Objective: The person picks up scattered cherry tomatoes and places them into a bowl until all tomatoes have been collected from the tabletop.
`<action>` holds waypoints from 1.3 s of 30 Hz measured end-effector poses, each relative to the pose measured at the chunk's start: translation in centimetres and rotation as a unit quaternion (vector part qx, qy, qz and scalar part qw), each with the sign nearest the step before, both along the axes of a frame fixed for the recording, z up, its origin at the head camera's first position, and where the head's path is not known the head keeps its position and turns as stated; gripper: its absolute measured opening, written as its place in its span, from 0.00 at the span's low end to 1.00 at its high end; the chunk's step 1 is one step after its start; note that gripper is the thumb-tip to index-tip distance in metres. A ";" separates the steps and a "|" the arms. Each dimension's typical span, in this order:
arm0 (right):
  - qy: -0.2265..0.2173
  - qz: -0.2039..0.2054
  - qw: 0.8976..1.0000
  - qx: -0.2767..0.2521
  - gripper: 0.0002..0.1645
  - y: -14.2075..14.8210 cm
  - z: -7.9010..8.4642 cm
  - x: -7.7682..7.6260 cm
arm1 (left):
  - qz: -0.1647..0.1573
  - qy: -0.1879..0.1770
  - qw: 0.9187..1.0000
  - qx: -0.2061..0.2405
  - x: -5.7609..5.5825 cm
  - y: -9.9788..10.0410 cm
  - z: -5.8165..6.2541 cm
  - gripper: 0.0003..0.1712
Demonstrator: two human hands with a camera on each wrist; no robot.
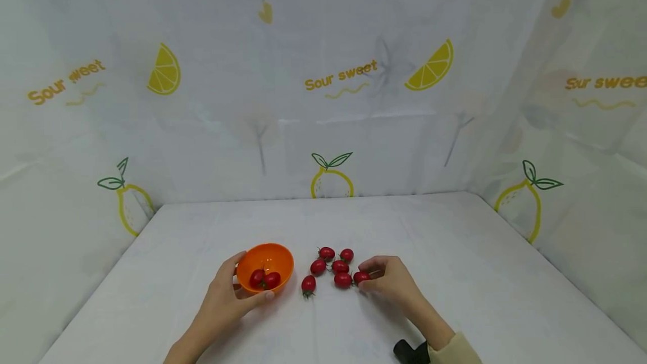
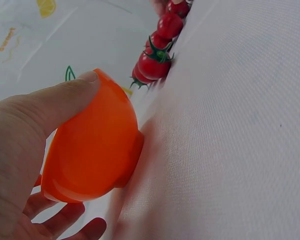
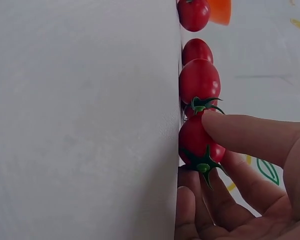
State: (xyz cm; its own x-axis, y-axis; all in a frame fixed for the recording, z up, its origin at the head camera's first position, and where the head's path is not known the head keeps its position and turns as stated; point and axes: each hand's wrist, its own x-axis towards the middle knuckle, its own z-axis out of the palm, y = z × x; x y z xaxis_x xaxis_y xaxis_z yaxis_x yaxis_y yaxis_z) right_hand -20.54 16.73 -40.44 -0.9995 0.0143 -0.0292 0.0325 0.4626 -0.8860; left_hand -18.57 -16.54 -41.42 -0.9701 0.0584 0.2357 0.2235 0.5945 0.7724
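An orange bowl (image 1: 281, 265) stands on the white table, with two cherry tomatoes (image 1: 272, 280) inside it. My left hand (image 1: 223, 295) holds the bowl from its left side, the thumb near the front rim and the fingers round the far side. To the right of the bowl lie several loose red cherry tomatoes (image 1: 340, 267) with green stems. At the right end of this group, my right hand (image 1: 396, 281) pinches one cherry tomato (image 3: 196, 140) between thumb and fingers. In the right wrist view that tomato sits low against the tabletop, its green calyx facing the camera.
A white cloth covers the table (image 1: 480, 296). Behind it hangs a white curtain (image 1: 227, 128) printed with lemons and lettering. A black object (image 1: 411, 351) shows at my right wrist beside a cream sleeve (image 1: 455, 350).
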 end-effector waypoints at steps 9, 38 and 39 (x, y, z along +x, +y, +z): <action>-0.007 -0.029 1.000 -0.010 0.19 0.0 0.2 0.0 | 0.002 -0.003 1.000 -0.001 -0.1 0.0 -0.2 0.59; -0.002 -0.072 0.997 -0.020 0.17 0.5 0.6 0.3 | 0.005 -0.006 1.000 -0.006 -0.1 0.1 -0.2 0.60; 0.000 -0.073 0.997 -0.019 0.17 0.5 0.6 0.3 | 0.006 -0.008 1.000 -0.005 -0.2 0.1 -0.2 0.61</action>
State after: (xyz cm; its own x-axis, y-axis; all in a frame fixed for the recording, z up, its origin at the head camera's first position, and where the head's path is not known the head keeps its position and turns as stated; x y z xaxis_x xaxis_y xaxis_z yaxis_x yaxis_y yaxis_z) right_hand -20.29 17.18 -39.83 -0.9869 0.1581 -0.0326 0.0969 0.4186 -0.9030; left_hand -18.72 -16.40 -41.61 -0.9742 0.0492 0.2204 0.2045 0.6056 0.7691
